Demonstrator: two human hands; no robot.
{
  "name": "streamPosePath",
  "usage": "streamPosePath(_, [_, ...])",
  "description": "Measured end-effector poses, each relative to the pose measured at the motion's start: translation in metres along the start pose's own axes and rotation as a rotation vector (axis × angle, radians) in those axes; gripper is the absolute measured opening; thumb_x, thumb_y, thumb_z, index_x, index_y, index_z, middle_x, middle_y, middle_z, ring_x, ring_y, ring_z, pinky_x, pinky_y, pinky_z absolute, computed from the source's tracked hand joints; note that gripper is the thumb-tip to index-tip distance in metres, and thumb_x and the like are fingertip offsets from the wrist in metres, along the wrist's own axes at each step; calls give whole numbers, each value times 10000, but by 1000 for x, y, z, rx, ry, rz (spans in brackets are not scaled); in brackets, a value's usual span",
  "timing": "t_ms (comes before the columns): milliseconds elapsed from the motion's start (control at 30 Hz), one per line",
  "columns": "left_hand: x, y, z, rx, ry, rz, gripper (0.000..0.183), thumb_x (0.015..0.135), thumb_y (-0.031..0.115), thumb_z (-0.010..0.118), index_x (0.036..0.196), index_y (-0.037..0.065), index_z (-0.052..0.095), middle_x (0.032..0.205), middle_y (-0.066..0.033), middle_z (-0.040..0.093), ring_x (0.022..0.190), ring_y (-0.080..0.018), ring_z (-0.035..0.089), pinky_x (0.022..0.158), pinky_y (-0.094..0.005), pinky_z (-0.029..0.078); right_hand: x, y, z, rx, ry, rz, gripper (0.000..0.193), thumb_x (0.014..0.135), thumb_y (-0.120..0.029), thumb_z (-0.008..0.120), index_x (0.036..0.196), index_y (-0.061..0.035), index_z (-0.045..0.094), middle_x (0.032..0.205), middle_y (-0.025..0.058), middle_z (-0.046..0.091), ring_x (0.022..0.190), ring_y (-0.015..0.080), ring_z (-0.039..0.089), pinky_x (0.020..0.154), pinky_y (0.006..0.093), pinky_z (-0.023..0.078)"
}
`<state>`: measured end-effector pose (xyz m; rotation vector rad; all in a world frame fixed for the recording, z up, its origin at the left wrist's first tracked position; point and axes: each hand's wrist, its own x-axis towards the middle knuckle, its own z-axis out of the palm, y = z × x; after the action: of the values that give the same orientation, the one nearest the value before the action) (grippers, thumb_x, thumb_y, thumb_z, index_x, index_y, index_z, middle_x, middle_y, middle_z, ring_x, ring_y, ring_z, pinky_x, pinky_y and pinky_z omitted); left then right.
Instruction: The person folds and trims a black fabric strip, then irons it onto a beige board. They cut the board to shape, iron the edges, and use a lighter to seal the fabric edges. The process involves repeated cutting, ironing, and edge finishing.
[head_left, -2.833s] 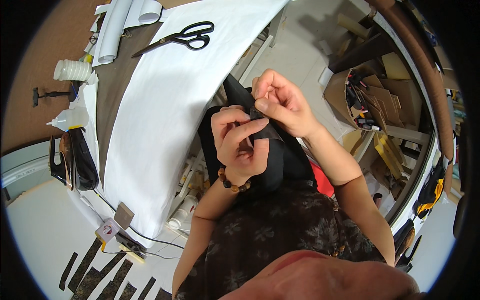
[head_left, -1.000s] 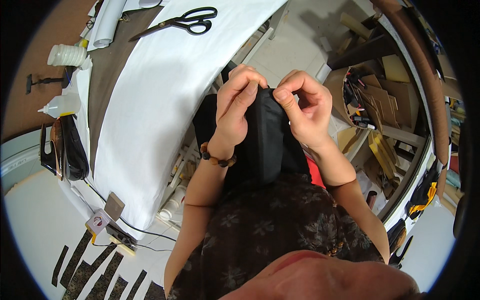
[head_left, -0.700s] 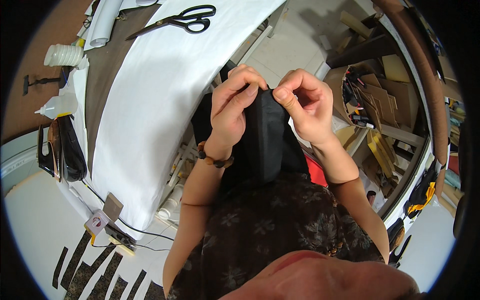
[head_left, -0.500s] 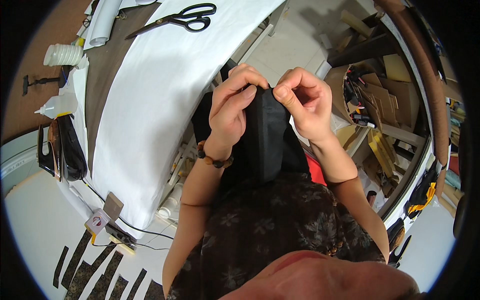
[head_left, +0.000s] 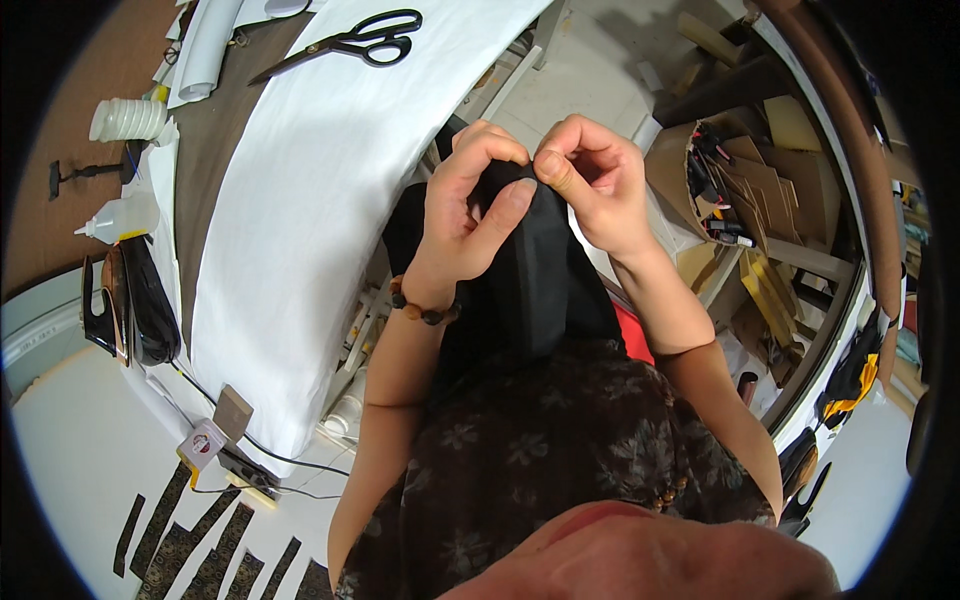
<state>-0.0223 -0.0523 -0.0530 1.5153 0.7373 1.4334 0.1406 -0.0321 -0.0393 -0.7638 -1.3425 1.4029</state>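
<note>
A piece of black cloth (head_left: 545,280) hangs in front of my body, its upper edge between my two hands. My left hand (head_left: 470,205) wears a beaded bracelet (head_left: 425,308) at the wrist. Its thumb lies on the front of the cloth, with the curled index finger at the top edge. Close beside it, my right hand (head_left: 598,185) pinches the same edge between thumb and forefinger. The two sets of fingertips nearly touch. Anything small inside the pinch is hidden.
To my left runs a table with a white sheet (head_left: 290,200), black-handled scissors (head_left: 365,42) at its far end. An iron (head_left: 145,300) and a squeeze bottle (head_left: 120,218) stand further left. Patterned cloth strips (head_left: 165,535) lie lower left. Cardboard pieces (head_left: 755,190) fill shelving at right.
My left thumb has slid down and right over the cloth, away from the index fingertip. My right hand has shifted a little to the left and up, nearer the left.
</note>
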Motion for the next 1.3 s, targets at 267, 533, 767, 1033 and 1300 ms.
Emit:
streamPosePath(267, [-2,-2,9,86,111,31,119,816,-2,615,914,15,551,831,-65,526,822,-184,453,792,-285,363,0,10,2,147,-56,66,134,931,-135,671,879,-28,611,789,-50,590,713,10,486,649,177,400])
streamPosePath(533, [3,6,17,124,176,-5,145,879,36,590,766,9,504,738,-46,487,676,-125,414,658,-256,350,-19,-1,16,195,81,89,210,1001,-227,558,1042,-26,603,835,-50,597,783,14,507,712,186,414])
streamPosePath(767, [-3,-2,9,-212,144,-179,110,919,108,572,874,19,526,854,-10,479,782,-84,411,708,-223,348,-23,3,4,311,-20,41,469,945,-87,621,1335,-46,363,827,8,613,794,58,564,755,204,447])
streamPosePath(1033, [-2,0,6,43,-2,-8,82,905,36,559,954,34,492,864,-1,453,780,-69,403,709,-217,355,-22,17,8,297,32,11,417,932,-36,623,1292,-44,413,821,4,617,775,62,573,717,201,456])
streamPosePath(1300, [-2,9,13,-137,128,-169,20,950,47,538,948,30,527,887,13,485,811,-40,452,736,-192,390,-37,61,-1,363,231,326,235,993,-218,555,1161,-55,532,828,9,610,715,71,543,668,227,434])
